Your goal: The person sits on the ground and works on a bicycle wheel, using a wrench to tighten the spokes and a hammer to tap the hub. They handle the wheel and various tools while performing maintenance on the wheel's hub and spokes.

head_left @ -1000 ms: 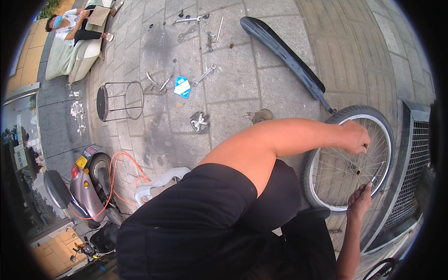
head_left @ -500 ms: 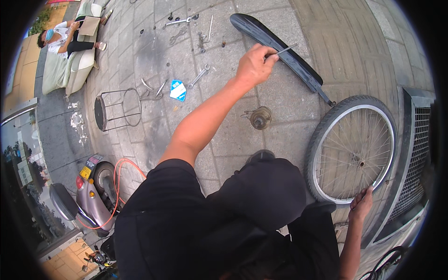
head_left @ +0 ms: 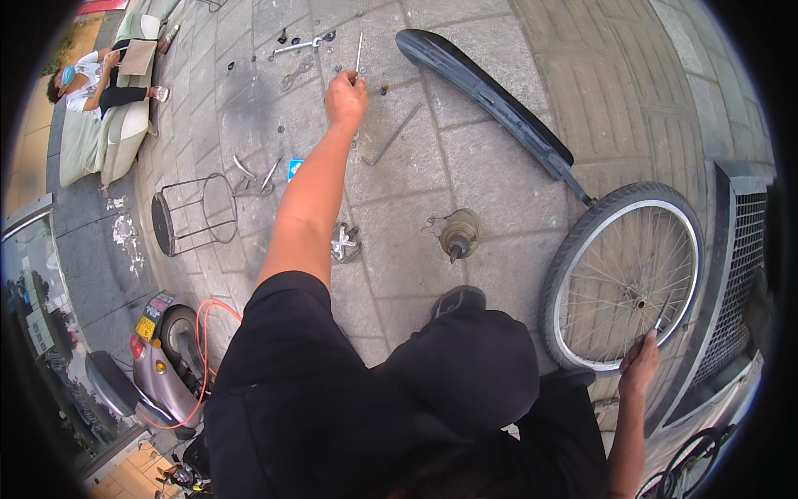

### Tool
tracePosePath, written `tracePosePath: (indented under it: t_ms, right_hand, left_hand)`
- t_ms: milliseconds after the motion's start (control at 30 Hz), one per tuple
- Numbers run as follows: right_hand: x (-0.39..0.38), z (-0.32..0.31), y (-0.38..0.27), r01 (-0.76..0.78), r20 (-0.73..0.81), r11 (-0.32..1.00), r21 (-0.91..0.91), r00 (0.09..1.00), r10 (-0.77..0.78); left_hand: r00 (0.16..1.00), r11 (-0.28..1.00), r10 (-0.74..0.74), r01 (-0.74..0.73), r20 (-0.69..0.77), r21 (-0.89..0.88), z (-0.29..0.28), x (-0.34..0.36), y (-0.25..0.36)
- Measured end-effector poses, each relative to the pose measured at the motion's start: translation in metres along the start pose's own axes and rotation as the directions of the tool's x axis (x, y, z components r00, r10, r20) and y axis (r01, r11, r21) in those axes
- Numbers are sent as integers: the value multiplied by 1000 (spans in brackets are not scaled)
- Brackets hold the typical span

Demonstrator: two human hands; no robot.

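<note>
My left hand point(head_left: 346, 100) is stretched far forward over the paving, fingers closed at the near end of a slim straight metal rod point(head_left: 360, 51). Just right of that hand, an L-shaped metal rod point(head_left: 394, 135) lies on the ground. At lower right, my right hand point(head_left: 639, 363) is closed around a thin tool with a silvery tip point(head_left: 659, 324); the rest of it is hidden in the fingers. This hand is by the near rim of a spoked bicycle wheel point(head_left: 573, 320). A black mudguard point(head_left: 490, 104) extends from beyond the wheel.
Spanners point(head_left: 298, 46), pliers point(head_left: 268, 176) and small parts lie around. A round-topped stool point(head_left: 163, 224) is tipped over at left. A greasy round metal part point(head_left: 458, 237) sits mid-paving. A scooter point(head_left: 162, 362), a seated person point(head_left: 100, 79) and a metal grating point(head_left: 740, 266) flank the space.
My left hand has moved left and forward, letting go of the thin rod it held; the L-shaped rod now lies on the paving. My right hand has shifted slightly beside the wheel.
</note>
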State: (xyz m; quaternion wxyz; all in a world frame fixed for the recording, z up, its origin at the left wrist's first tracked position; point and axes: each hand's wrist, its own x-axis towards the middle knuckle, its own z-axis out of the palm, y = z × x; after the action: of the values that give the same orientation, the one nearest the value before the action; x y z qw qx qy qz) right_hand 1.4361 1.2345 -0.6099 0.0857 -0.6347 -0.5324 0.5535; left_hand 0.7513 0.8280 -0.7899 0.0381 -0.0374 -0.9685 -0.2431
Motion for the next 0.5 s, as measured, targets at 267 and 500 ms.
tracePosePath:
  t_ms: [267,500]
  right_hand:
    - [2,-19,17,-62,-90,998,-30,994,59]
    - [98,-52,18,-129,-30,992,-8,991,129]
  left_hand:
    - [945,962,-12,-78,327,261,57,86,5]
    - [983,997,50,-59,177,45,60,68,52]
